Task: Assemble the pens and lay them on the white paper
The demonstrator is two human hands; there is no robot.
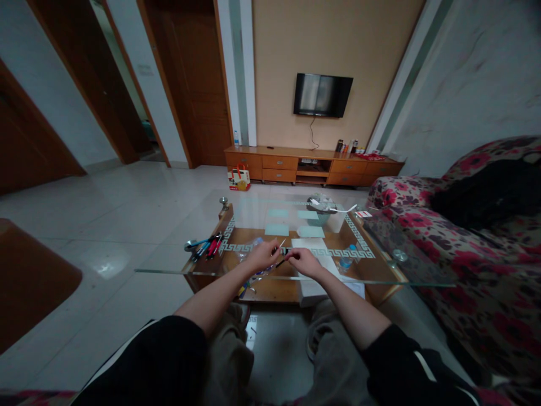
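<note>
My left hand (264, 255) and my right hand (305, 263) are close together over the near part of the glass table. The left fingers are closed around a slim piece with a thin white end (282, 243) sticking out. My right hand pinches a short, thin dark stick (280, 263), which looks like a pen part and points toward the left hand. Both pieces are too small to make out fully, and fingers cover much of them. To the left of my hands lies a bunch of pens (208, 246) with blue, red and black parts.
The glass tabletop (169, 248) has exposed edges. A dark bowl (315, 204) with white items stands at its far side. Beneath the glass are a water bottle (347, 260) and a white box (315, 290). A floral sofa (486, 270) stands to the right.
</note>
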